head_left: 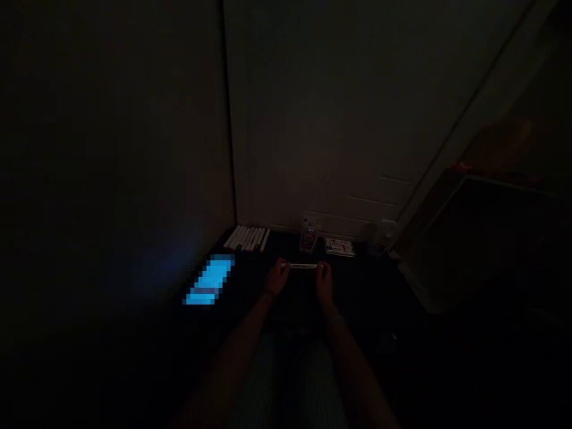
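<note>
Dimly, left hand (277, 277) and right hand (324, 280) each closed on an end of a white marker (304, 266), level between them

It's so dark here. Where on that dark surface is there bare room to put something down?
Bare room seems to lie right of the right hand, toward the dark box, and between the glowing screen and the left hand. The back edge is crowded: row of markers, small bottle, flat packet.

Bare forearms, no sleeves; band on each wrist; pale striped trousers.
</note>
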The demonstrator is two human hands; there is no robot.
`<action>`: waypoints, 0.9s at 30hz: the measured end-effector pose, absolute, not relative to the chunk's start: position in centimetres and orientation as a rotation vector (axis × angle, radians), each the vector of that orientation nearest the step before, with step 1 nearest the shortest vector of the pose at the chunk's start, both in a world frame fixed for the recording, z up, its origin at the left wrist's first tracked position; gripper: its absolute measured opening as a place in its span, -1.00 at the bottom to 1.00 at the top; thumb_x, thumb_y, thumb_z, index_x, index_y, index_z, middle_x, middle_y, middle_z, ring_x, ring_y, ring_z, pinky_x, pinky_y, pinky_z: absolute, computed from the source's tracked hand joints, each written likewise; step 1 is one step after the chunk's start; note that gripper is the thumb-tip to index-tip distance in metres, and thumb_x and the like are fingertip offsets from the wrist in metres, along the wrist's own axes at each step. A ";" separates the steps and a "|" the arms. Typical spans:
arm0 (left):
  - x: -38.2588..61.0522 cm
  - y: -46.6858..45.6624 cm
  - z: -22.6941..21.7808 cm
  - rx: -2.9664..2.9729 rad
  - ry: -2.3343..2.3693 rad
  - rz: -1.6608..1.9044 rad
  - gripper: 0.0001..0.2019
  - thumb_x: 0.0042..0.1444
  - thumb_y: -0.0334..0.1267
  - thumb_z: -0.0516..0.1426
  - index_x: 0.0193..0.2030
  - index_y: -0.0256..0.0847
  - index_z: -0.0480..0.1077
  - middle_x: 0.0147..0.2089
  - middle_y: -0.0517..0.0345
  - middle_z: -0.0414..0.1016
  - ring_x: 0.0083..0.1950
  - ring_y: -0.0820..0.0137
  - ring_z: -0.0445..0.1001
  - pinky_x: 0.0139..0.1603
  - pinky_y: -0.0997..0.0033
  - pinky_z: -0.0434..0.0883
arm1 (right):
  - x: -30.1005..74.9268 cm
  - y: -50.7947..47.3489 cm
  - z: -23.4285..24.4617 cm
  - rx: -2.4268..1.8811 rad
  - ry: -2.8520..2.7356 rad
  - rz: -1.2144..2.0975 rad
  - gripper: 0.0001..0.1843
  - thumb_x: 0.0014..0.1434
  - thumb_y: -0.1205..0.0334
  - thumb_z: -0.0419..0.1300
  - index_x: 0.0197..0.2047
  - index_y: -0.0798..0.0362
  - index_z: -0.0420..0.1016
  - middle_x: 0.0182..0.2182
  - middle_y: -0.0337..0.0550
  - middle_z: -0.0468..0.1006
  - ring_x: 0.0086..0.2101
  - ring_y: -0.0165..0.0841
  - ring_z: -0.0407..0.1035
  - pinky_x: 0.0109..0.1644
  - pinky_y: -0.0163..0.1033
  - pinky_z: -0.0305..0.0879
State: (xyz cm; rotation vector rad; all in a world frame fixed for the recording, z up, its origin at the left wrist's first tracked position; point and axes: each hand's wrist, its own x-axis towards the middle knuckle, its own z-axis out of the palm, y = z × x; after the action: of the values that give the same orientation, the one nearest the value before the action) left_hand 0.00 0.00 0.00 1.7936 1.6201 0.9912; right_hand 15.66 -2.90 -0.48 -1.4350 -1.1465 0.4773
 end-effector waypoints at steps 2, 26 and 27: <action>0.0 0.0 -0.1 1.818 1.617 0.979 -0.76 0.13 -0.08 -0.13 -0.19 -0.12 0.22 -0.31 0.17 0.44 -0.29 0.44 0.42 -0.31 0.53 0.24 | 15.8 -2.8 -0.3 -1.393 -1.119 0.516 -0.54 0.10 -0.06 -0.13 -0.11 0.10 0.27 -0.25 -0.09 0.44 -0.26 -0.37 0.33 -0.24 -0.35 0.20; -0.1 0.4 -0.5 1.858 1.623 0.950 -0.70 0.16 -0.06 -0.20 -0.22 -0.08 0.27 -0.23 0.11 0.47 -0.23 0.41 0.43 -0.30 0.52 0.21 | 21.7 7.5 21.1 -1.277 -1.541 -0.024 -0.57 0.16 -0.03 -0.16 -0.13 0.09 0.28 -0.35 -0.13 0.44 -0.40 -0.42 0.29 -0.31 -0.35 0.14; -0.1 0.4 -0.5 1.866 1.613 0.956 -0.71 0.16 -0.07 -0.20 -0.23 -0.07 0.27 -0.21 0.12 0.46 -0.21 0.41 0.43 -0.29 0.53 0.21 | 21.3 7.9 21.1 -1.324 -1.593 -0.056 -0.58 0.16 -0.03 -0.15 -0.12 0.08 0.29 -0.35 -0.13 0.45 -0.41 -0.42 0.29 -0.31 -0.34 0.13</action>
State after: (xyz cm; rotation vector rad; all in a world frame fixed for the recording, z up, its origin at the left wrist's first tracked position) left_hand -0.07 0.38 -0.54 1.8662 1.6132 0.9556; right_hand 21.31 7.94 21.13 -1.3236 -1.5928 -0.0557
